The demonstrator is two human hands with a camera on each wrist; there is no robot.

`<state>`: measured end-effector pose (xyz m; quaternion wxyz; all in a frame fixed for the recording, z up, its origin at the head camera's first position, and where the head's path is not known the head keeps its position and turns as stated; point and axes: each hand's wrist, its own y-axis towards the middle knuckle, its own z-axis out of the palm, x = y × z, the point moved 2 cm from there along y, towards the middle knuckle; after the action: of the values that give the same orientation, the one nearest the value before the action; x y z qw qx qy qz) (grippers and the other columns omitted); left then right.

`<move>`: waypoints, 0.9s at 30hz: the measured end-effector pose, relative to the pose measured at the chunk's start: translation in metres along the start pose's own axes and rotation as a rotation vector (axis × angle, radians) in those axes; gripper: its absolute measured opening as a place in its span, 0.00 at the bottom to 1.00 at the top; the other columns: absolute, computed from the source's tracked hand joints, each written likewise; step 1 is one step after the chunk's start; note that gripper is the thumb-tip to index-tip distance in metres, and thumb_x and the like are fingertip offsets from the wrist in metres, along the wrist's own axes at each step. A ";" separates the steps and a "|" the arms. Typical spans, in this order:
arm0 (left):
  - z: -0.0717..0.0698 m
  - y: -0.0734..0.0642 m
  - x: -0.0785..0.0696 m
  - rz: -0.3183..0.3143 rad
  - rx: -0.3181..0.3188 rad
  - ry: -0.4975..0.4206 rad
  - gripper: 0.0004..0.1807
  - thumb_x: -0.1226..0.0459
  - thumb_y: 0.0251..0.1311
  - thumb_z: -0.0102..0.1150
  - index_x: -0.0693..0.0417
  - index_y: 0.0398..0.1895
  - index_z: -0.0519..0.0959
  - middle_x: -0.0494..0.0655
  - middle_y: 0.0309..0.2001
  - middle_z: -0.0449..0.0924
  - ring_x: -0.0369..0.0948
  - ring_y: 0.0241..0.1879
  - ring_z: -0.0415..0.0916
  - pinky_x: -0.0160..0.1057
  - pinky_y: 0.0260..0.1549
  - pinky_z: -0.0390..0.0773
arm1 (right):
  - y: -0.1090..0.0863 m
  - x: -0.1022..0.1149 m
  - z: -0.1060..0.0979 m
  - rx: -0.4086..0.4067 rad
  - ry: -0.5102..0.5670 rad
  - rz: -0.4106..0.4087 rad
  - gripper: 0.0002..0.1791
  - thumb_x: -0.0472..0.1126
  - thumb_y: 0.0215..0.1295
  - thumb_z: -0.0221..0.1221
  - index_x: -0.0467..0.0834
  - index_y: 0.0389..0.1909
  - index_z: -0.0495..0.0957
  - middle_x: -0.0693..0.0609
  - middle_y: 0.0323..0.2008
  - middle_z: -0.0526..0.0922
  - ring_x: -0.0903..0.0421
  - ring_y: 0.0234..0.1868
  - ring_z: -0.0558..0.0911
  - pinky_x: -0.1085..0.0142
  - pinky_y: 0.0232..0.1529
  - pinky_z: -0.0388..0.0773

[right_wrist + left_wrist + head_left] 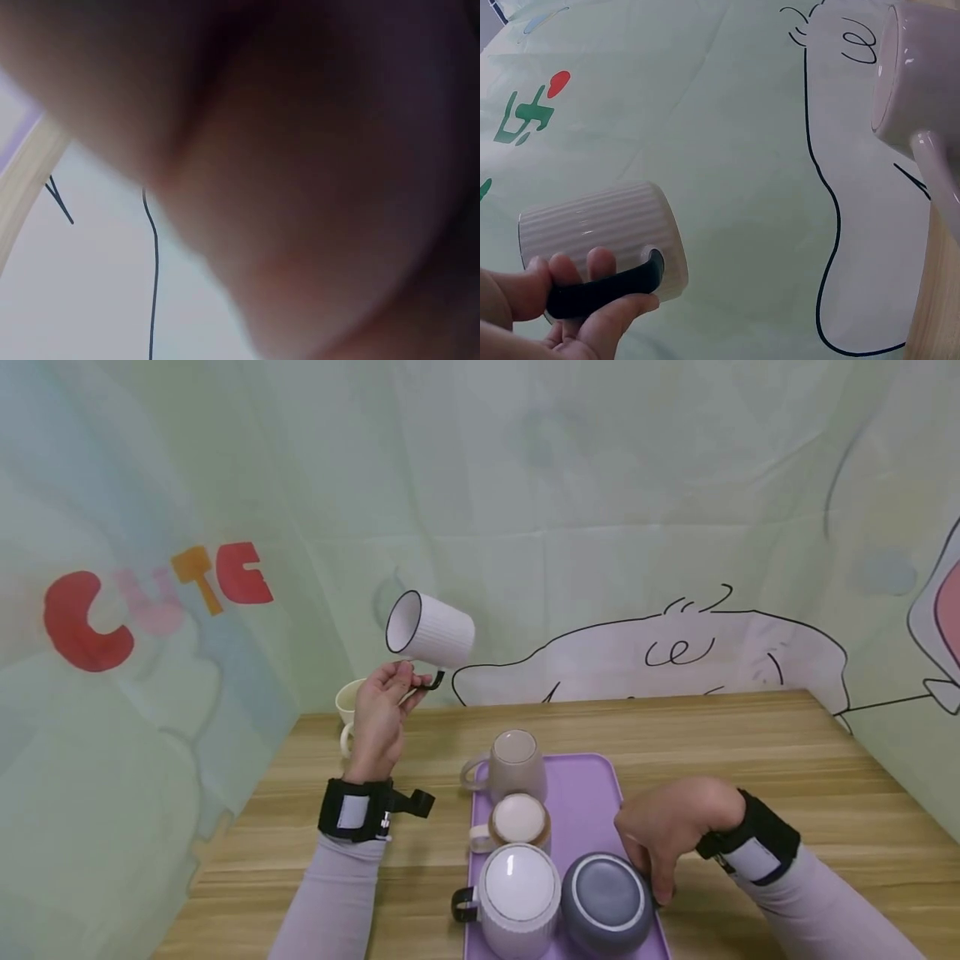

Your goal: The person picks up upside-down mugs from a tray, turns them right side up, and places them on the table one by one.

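Note:
My left hand holds a white ribbed mug by its black handle, up above the table. This mug lies tipped sideways in the air, its dark-rimmed mouth facing left; in the left wrist view the fingers and thumb pinch the handle. Low on the right, my right hand has its fingers curled down at the handle side of a dark grey mug, which stands upside down on a purple tray. Blurred skin of the right hand fills most of the right wrist view, hiding the grip there.
Along the tray's left side stand upturned mugs: a taupe mug, a small brown-and-cream mug and a white mug with a black handle. A cream cup stands behind the left hand, near the wooden table's back left corner. A printed curtain hangs behind.

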<state>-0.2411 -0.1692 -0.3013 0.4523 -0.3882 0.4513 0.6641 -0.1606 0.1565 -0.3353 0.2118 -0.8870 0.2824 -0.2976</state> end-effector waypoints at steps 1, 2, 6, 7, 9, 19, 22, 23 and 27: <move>-0.001 0.001 0.001 0.005 -0.005 0.010 0.09 0.63 0.71 0.47 0.62 0.38 0.69 0.49 0.35 0.69 0.43 0.43 0.78 0.35 0.47 0.80 | 0.000 0.000 0.000 -0.002 -0.001 -0.001 0.06 0.35 0.37 0.74 0.47 0.14 0.86 0.66 0.10 0.67 0.70 0.14 0.58 0.77 0.13 0.53; -0.002 0.001 0.002 0.008 -0.010 0.021 0.08 0.63 0.71 0.47 0.61 0.38 0.69 0.49 0.35 0.69 0.44 0.44 0.77 0.35 0.48 0.79 | 0.000 0.000 0.000 -0.002 -0.002 -0.003 0.06 0.35 0.37 0.74 0.47 0.14 0.86 0.66 0.10 0.66 0.70 0.14 0.57 0.77 0.13 0.52; -0.005 0.004 0.007 0.004 -0.025 0.033 0.08 0.63 0.71 0.47 0.60 0.39 0.68 0.49 0.35 0.70 0.44 0.44 0.77 0.38 0.50 0.78 | 0.000 -0.001 0.000 0.004 0.000 -0.025 0.06 0.35 0.37 0.74 0.47 0.14 0.86 0.66 0.09 0.65 0.71 0.14 0.57 0.77 0.13 0.51; -0.006 0.005 0.009 -0.001 -0.028 0.030 0.08 0.63 0.71 0.47 0.60 0.39 0.68 0.49 0.35 0.70 0.44 0.44 0.76 0.38 0.51 0.78 | 0.000 -0.001 0.000 0.006 0.000 -0.030 0.06 0.35 0.38 0.74 0.47 0.15 0.86 0.66 0.10 0.64 0.71 0.14 0.57 0.77 0.13 0.51; -0.007 0.007 0.013 -0.010 -0.035 0.035 0.08 0.62 0.70 0.48 0.60 0.39 0.68 0.48 0.35 0.71 0.43 0.44 0.76 0.39 0.52 0.77 | 0.000 -0.002 0.000 0.009 0.001 -0.038 0.05 0.35 0.38 0.74 0.46 0.15 0.86 0.66 0.10 0.65 0.71 0.14 0.57 0.77 0.13 0.51; -0.014 0.016 0.039 -0.047 -0.040 0.114 0.12 0.64 0.72 0.47 0.68 0.43 0.69 0.51 0.36 0.78 0.43 0.42 0.77 0.35 0.43 0.79 | 0.001 -0.002 0.000 -0.003 -0.003 -0.024 0.06 0.35 0.36 0.74 0.47 0.14 0.86 0.66 0.10 0.65 0.70 0.14 0.56 0.77 0.13 0.50; -0.017 0.018 0.048 -0.073 -0.049 0.140 0.13 0.64 0.72 0.47 0.70 0.46 0.69 0.52 0.36 0.78 0.44 0.42 0.76 0.39 0.45 0.78 | 0.001 -0.002 0.000 -0.002 0.001 -0.020 0.06 0.35 0.37 0.74 0.47 0.15 0.86 0.66 0.10 0.66 0.71 0.14 0.57 0.77 0.13 0.51; -0.018 0.018 0.051 -0.082 -0.053 0.147 0.14 0.64 0.72 0.47 0.70 0.46 0.69 0.52 0.36 0.78 0.44 0.42 0.76 0.40 0.46 0.77 | 0.001 -0.001 0.000 -0.001 0.000 -0.017 0.06 0.35 0.37 0.74 0.47 0.15 0.86 0.66 0.10 0.66 0.70 0.14 0.57 0.77 0.13 0.51; -0.020 0.020 0.062 -0.116 -0.060 0.180 0.15 0.62 0.71 0.48 0.70 0.46 0.70 0.50 0.35 0.79 0.44 0.41 0.76 0.43 0.48 0.76 | 0.001 -0.001 -0.001 -0.010 -0.009 0.006 0.06 0.36 0.37 0.74 0.48 0.15 0.86 0.66 0.10 0.67 0.70 0.14 0.58 0.77 0.13 0.51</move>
<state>-0.2763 -0.1768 -0.3595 0.4360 -0.4851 0.4468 0.6123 -0.1623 0.1566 -0.3358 0.2096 -0.8886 0.2855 -0.2913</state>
